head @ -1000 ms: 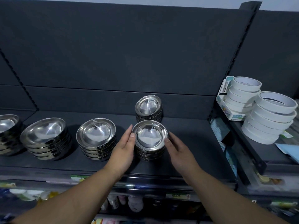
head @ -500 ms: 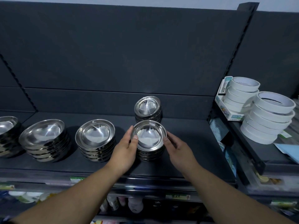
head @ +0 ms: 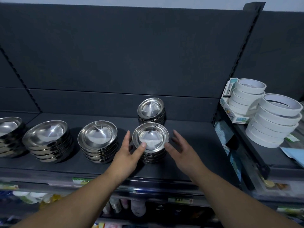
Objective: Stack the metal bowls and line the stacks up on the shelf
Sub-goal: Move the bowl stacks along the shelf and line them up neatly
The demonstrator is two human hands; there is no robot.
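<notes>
Several stacks of shiny metal bowls stand on the dark shelf (head: 189,162). A small front stack (head: 150,137) sits near the shelf's middle, with a second small stack (head: 151,107) right behind it. To the left stand a wider stack (head: 97,135), a larger one (head: 46,135), and one cut off by the frame edge (head: 8,127). My left hand (head: 128,155) lies against the front stack's left side, fingers straight, thumb tip on the top bowl's near rim. My right hand (head: 179,150) hovers just right of that stack, fingers spread, holding nothing.
On the neighbouring shelf at right stand two piles of white tape rolls (head: 276,122) (head: 246,94) and a small box (head: 230,106). A notched upright post (head: 236,63) divides the two shelves. Packaged goods fill the lower shelf (head: 134,208) below my arms.
My right hand has come off the front stack's right side and opened out a little to the right. My left thumb has moved onto the top bowl's near rim. The stack stays in place.
</notes>
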